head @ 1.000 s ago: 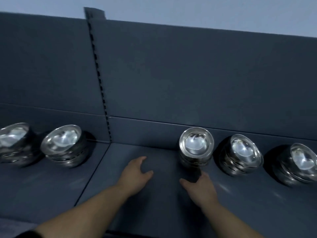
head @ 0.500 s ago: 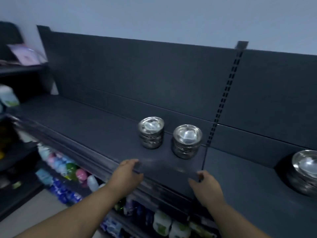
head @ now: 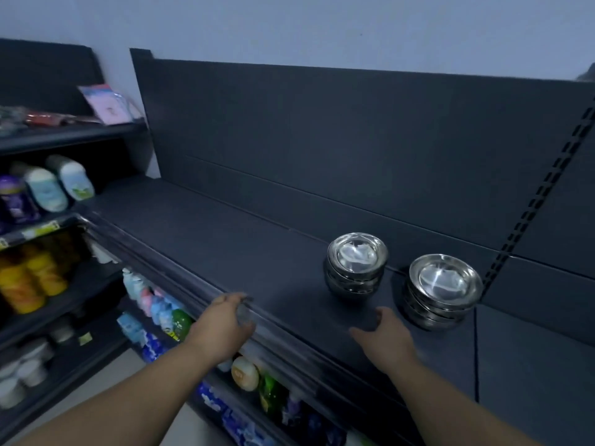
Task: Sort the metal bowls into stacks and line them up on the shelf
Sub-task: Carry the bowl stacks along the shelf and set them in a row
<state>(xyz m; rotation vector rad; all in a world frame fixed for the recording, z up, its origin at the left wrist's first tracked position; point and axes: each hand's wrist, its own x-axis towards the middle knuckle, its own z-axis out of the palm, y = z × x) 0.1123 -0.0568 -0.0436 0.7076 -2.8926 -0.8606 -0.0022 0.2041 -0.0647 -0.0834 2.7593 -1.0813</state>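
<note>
Two stacks of shiny metal bowls stand side by side on the dark shelf (head: 244, 252): the left stack (head: 355, 263) and the right stack (head: 442, 289). My left hand (head: 222, 323) hovers at the shelf's front edge with relaxed fingers, holding nothing. My right hand (head: 384, 338) is over the shelf, just in front of and between the two stacks, fingers spread and empty, touching neither stack.
The shelf stretches bare to the left of the stacks, up to a dark back panel (head: 322, 140). Below the shelf's front edge are rows of colourful bottles (head: 161, 313). A side shelving unit (head: 38, 201) at left holds more bottles and packets.
The view has swung left: three bowl stacks on the right have left the frame, and the two left stacks now sit at right. Both hands moved left along the shelf and stay empty.
</note>
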